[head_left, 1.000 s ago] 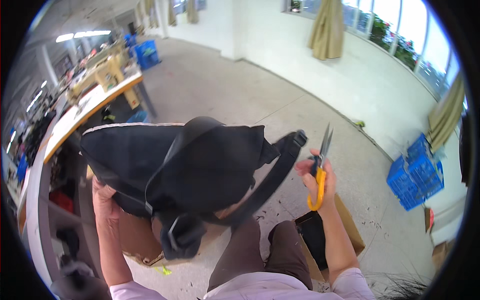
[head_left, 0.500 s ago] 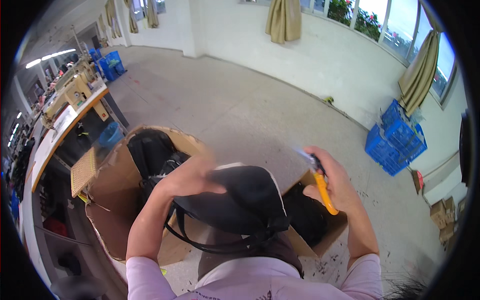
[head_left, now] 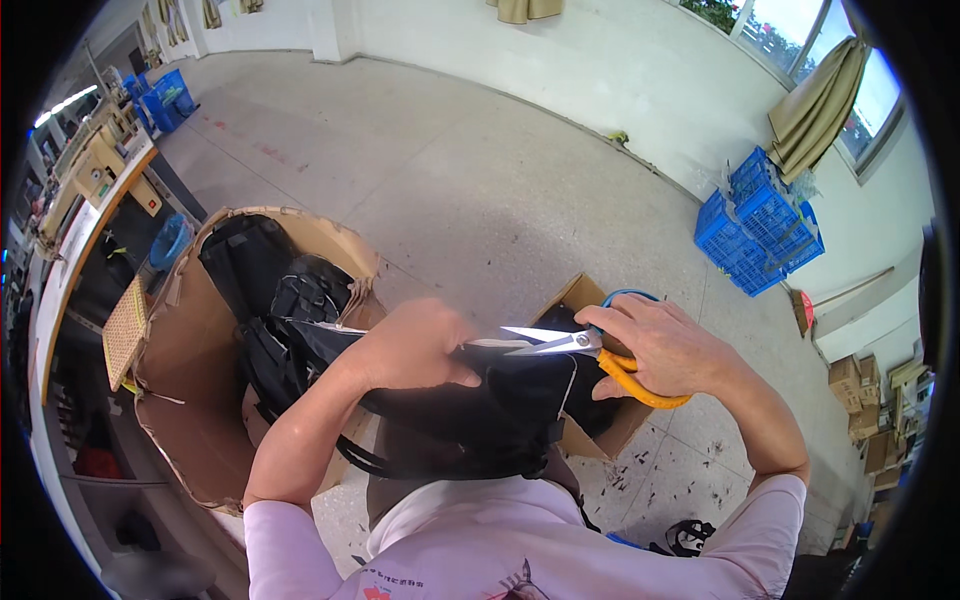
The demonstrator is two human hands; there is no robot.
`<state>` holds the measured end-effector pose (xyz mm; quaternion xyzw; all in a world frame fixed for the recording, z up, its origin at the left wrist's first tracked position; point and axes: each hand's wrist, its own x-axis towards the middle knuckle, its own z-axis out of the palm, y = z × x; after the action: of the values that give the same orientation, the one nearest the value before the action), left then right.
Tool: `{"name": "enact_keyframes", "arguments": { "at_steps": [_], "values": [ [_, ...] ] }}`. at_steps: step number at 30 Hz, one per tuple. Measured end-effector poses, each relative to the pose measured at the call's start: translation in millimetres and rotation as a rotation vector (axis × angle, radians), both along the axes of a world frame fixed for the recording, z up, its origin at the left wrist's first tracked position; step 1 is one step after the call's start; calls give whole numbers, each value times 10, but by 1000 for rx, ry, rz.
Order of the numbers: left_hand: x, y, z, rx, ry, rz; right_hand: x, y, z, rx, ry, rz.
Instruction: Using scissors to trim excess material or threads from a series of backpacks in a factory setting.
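Across the person's lap (head_left: 385, 495), I see a black bag (head_left: 520, 400), its pale edge (head_left: 493, 343) uppermost. The left hand (head_left: 422, 345), half curled, clasps that edge (its fingers are blurred); the right hand (head_left: 655, 348) grips yellow-and-blue-handled scissors (head_left: 584, 341), blades parted by the same edge.

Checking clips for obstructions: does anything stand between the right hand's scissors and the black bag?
Nothing visible does: the scissors in the right hand overlap the black bag at its upper edge, though contact is unclear. The left hand is at that edge, left of the blade tips, not between.
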<state>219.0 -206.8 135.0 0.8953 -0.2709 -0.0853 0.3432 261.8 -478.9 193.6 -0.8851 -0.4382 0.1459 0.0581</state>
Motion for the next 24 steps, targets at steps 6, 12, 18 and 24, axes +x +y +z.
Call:
{"name": "enact_keyframes", "arguments": {
  "at_steps": [6, 12, 18, 24],
  "values": [
    [-6, 7, -106, 5, 23, 18, 7, -7, 71, -74, 41, 18],
    [-5, -9, -142, -22, 18, 23, 6, -8, 46, -60, 11, 52],
    [12, -4, -170, -35, 14, 31, 30, 27, 62, -94, 1, 75],
    [23, -22, -164, -34, 13, 39, 80, 24, -12, -39, 46, 76]
  ]
}}
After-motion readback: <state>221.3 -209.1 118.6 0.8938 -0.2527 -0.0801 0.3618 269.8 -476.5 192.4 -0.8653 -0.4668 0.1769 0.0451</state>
